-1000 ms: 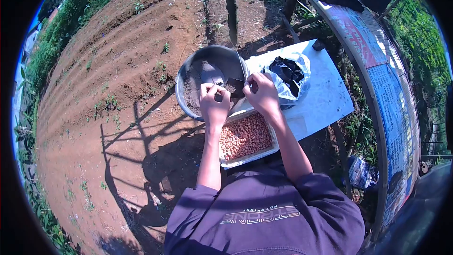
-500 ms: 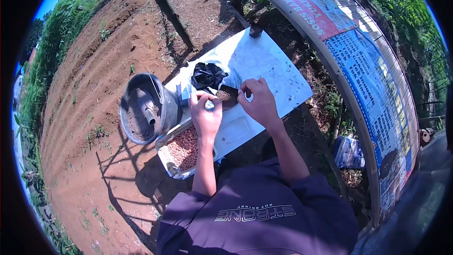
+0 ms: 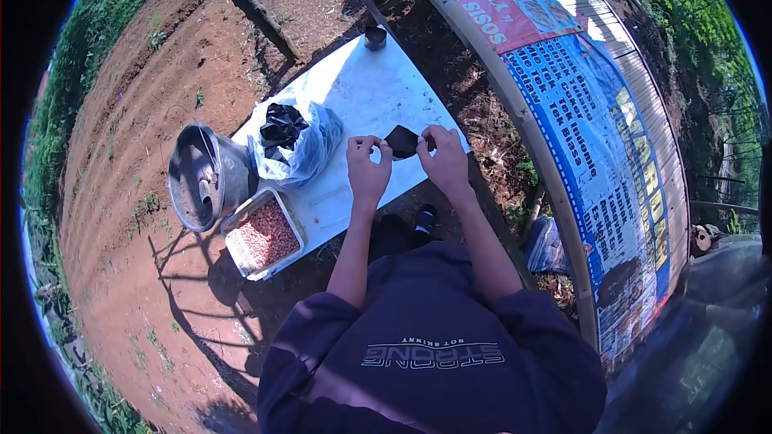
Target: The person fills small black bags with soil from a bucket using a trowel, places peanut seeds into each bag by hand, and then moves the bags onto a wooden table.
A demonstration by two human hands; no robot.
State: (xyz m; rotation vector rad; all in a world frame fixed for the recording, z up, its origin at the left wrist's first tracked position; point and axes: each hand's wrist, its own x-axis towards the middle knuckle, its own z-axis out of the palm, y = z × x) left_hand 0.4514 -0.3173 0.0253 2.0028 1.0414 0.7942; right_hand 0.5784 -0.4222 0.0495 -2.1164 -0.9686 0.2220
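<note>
While both hands pinch it by its top edge, a small black bag hangs just above centre of the frame, over the near right corner of the white bench. The left hand grips the bag's left side between thumb and fingertips, the other fingers curled. The right hand does the same on the right side, thumb and forefinger closed on the rim. Whether the bag touches the bench cannot be told. Both forearms run down from the hands to purple sleeves at the bottom of the frame, where a purple shirt with white lettering fills the lower middle.

Left of the hands, a clear plastic bag lies on the bench with a bundle of black bags inside it. Just below and left of that, at the bench's lower left end, a shallow tray holds reddish peanuts. Touching the tray's upper left, a metal bucket stands at the left of the frame, with soil and a short pipe-like piece inside. At the bench's far end, near the top centre, sits a small dark pot.

Red-brown tilled earth spreads across the left half, crossed by shadows. A curved banner, red at the top and blue below with white print, sweeps down the right side.
</note>
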